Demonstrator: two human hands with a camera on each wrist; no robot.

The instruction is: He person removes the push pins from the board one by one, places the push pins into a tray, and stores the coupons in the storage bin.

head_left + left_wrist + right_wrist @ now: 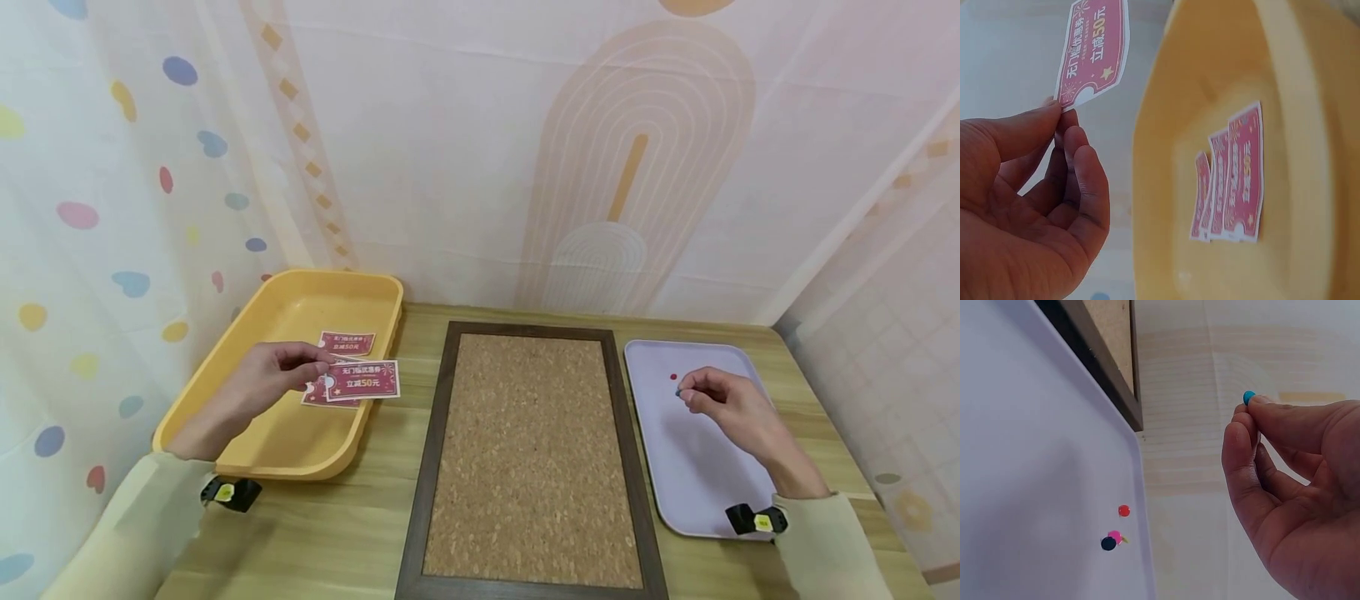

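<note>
Between thumb and fingertips, my left hand [281, 375] pinches a pink coupon [363, 380] by its end, above the right rim of the yellow tray [262, 450]. Several similar coupons [1244, 175] lie overlapping inside that tray. Over the lilac tray [675, 500], my right hand [731, 408] pinches a small blue thumbtack [1249, 397] at the fingertips; its pin is hidden. A red thumbtack [1124, 510], a pink thumbtack [1115, 536] and a black thumbtack [1108, 544] lie in the lilac tray. Between the two trays is a cork board [536, 458] with a dark wooden frame.
A wood-grain table [360, 533] carries both trays and the board. Behind it hangs a patterned curtain [450, 167], close to the back edges of the trays. The board's raised frame [637, 483] runs close beside the lilac tray.
</note>
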